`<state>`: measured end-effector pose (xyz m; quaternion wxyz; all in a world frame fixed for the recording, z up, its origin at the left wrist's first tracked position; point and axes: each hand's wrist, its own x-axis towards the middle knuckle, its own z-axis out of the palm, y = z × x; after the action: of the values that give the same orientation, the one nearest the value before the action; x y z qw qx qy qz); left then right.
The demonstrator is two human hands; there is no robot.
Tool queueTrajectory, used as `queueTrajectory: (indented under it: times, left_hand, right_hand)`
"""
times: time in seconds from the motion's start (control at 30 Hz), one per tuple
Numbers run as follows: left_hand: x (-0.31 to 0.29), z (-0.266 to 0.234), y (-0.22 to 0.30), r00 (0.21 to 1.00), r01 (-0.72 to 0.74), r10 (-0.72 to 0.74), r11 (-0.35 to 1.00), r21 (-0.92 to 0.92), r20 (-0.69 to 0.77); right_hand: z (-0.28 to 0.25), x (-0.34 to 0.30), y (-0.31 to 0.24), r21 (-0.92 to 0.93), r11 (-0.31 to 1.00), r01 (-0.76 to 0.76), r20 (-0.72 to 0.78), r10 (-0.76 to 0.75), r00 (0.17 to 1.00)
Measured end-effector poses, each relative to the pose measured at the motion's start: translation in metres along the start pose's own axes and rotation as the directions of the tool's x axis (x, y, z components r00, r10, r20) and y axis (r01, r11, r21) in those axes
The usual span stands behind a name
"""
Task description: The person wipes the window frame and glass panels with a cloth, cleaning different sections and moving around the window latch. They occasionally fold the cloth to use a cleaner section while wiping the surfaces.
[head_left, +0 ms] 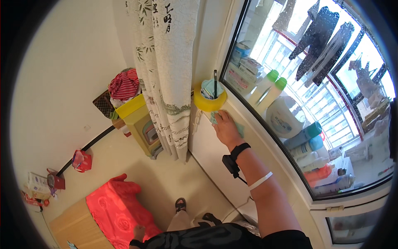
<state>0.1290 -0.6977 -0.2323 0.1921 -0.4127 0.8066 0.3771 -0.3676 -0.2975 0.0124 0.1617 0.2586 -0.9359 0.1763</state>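
On the window sill (265, 162), my right hand (226, 128) presses down on a pale green cloth (239, 129). The cloth shows on both sides of the fingers. Just beyond the fingertips stands a round yellow container (210, 103) with a dark stick (215, 83) and a light blue-green item inside. A black band with a small box sits on my right wrist, and a white band is farther up the forearm. Low in the picture, my left hand (139, 233) hangs beside my body over a red cloth cover; its fingers are too small and hidden to read.
A white patterned curtain (172, 74) hangs left of the sill. Behind the glass stand several bottles (286, 116). A yellow cabinet (139, 120) with striped red fabric on top is behind the curtain. The red cover (120, 207) lies over a wooden surface (74, 222).
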Motion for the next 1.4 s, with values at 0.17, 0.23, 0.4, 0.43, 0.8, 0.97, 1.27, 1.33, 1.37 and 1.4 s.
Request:
queueTrajectory:
  times: [0.17, 0.23, 0.4, 0.43, 0.8, 0.97, 1.27, 1.33, 1.37, 1.4]
  left_hand:
    - [0.040, -0.005, -0.064, 0.750, -0.623, 0.511, 0.332, 0.708, 0.420]
    - [0.050, 0.002, -0.058, 0.748, -0.644, 0.572, 0.501, 0.579, 0.336]
    - [0.091, 0.007, -0.044, 0.713, -0.670, 0.701, 0.667, 0.327, 0.032]
    - [0.092, 0.010, -0.024, 0.895, -0.445, 0.446, 0.890, 0.098, 0.019]
    - [0.091, 0.000, -0.053, 0.659, -0.693, 0.567, 0.200, 0.693, 0.495]
    - [0.108, 0.003, -0.063, 0.799, -0.576, 0.363, 0.233, 0.784, 0.479]
    - [0.082, 0.000, -0.018, 0.964, 0.142, -0.065, 0.947, -0.289, 0.259]
    - [0.083, -0.001, -0.012, 0.969, 0.157, -0.085, 0.936, -0.315, 0.231]
    - [0.083, 0.000, -0.009, 0.973, 0.174, -0.107, 0.924, -0.341, 0.207]
    - [0.083, -0.001, -0.007, 0.972, 0.173, -0.106, 0.926, -0.334, 0.208]
  right_hand:
    - [-0.026, -0.032, -0.021, 0.118, 0.993, 0.006, 0.084, -0.016, 0.996]
    - [-0.035, -0.053, -0.016, 0.046, 0.999, -0.001, 0.065, -0.002, 0.998]
    - [-0.007, -0.012, -0.015, 0.015, 0.999, -0.040, 0.032, 0.039, 0.999]
    - [-0.002, -0.004, -0.013, -0.022, 0.999, -0.043, 0.011, 0.043, 0.999]
    - [-0.027, -0.033, -0.023, 0.020, 0.996, -0.082, 0.085, 0.080, 0.993]
    - [-0.008, 0.006, -0.018, -0.056, 0.997, -0.060, 0.017, 0.061, 0.998]
    - [-0.023, -0.035, -0.026, -0.078, 0.993, -0.093, 0.111, 0.101, 0.989]
    - [-0.013, -0.011, -0.028, -0.080, 0.994, -0.081, 0.076, 0.087, 0.993]
    - [-0.009, 0.001, -0.026, -0.079, 0.993, -0.084, 0.071, 0.089, 0.993]
    - [-0.004, 0.009, -0.024, -0.086, 0.992, -0.090, 0.066, 0.096, 0.993]
